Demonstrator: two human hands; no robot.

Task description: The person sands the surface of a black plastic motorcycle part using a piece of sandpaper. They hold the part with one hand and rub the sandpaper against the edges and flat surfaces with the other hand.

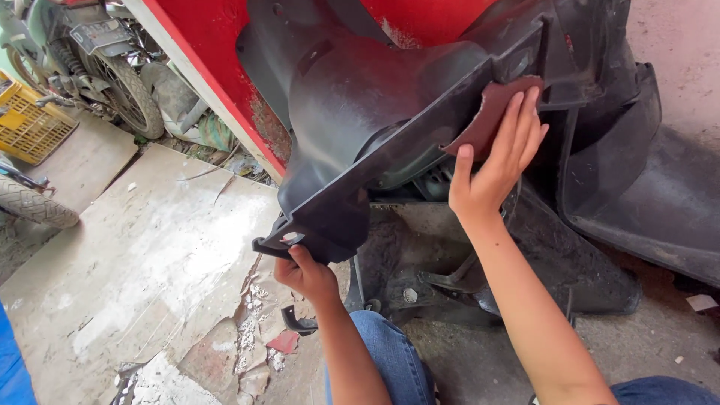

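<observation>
The black plastic scooter fairing panel (375,112) fills the upper middle of the frame, tilted, its low end toward the lower centre; the left hand (306,271) pinches that low corner from beneath, fingers curled closed around the edge; the right hand (499,161), at centre right, lies flat with fingers spread, pressing a reddish-brown sheet of sandpaper (487,112) against the panel's upper rim. The hold below looks slight, on a thin lip only; a hard stroke above could twist the panel out of it and onto the cracked concrete slab (150,255) at lower left. The sandpaper is pinned by pressure alone, not gripped; it could slide off the narrow rim, and the fingertips could scrape the plastic edge. The jeans-clad knee (386,352) sits near, giving no visible support.
</observation>
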